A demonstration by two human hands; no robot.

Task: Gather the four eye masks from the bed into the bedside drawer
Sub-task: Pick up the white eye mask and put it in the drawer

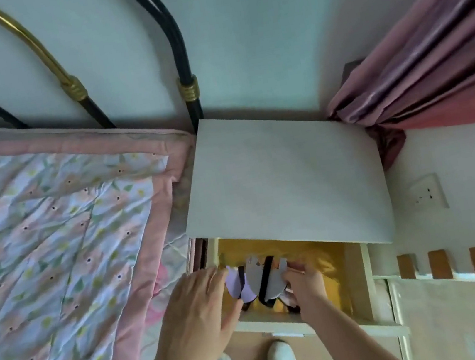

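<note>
Head view: both hands reached into the open bedside drawer (359,278), where the eye masks (263,280) lay bunched on its yellow lining. The left hand (198,315) rested open-fingered against a lavender mask (233,285); the right hand (306,288) gripped the grey one beside the floral quilt (54,238).

Drawer (354,258) back under nightstand top (286,181)

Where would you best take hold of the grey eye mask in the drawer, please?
Probably pinch the grey eye mask by its black strap, coming from above: the strap crosses its upturned face, and the bedside table top overhangs the open drawer behind it.
</note>
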